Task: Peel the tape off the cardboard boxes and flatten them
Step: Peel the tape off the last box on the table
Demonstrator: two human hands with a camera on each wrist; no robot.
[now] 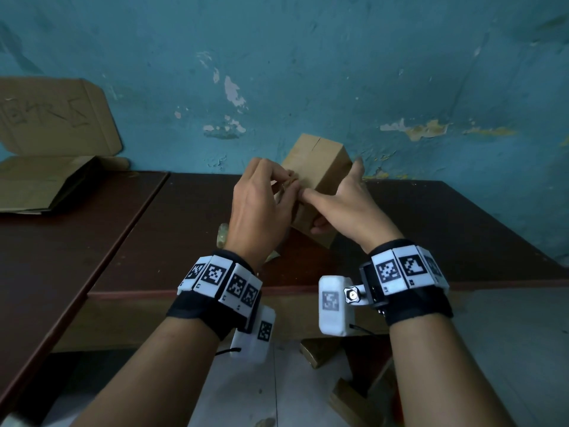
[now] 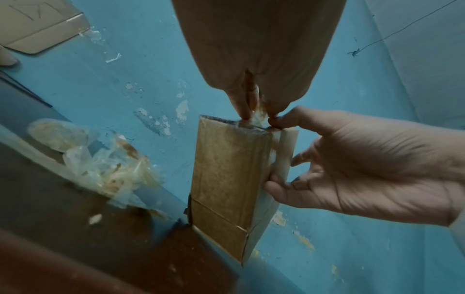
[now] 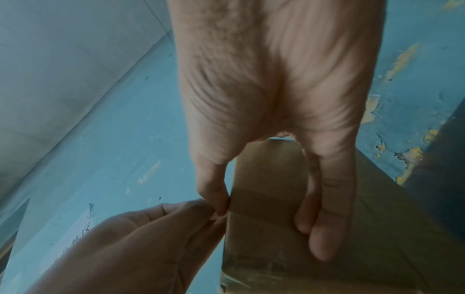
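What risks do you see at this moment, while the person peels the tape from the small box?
1. The left hand pinches only a thin scrap of tape; it may tear short.
2. The right hand holds the cardboard box tilted on one edge, so a hard pull might twist it loose.

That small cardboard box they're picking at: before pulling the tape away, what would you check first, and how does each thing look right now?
1. Box steadied: ok. The right hand grips the cardboard box, thumb on one face, fingers on another.
2. Tape end caught: ok. The left hand pinches a bit of clear tape at the box's edge.
3. Box supported: ok. It stands tilted, a low corner on the brown table.
4. Room to pull: ok, probably. The peeled tape pile lies off to the side.
5. How firmly the rest of the tape sticks: cannot tell.
6. Box empty inside: cannot tell; it is closed.
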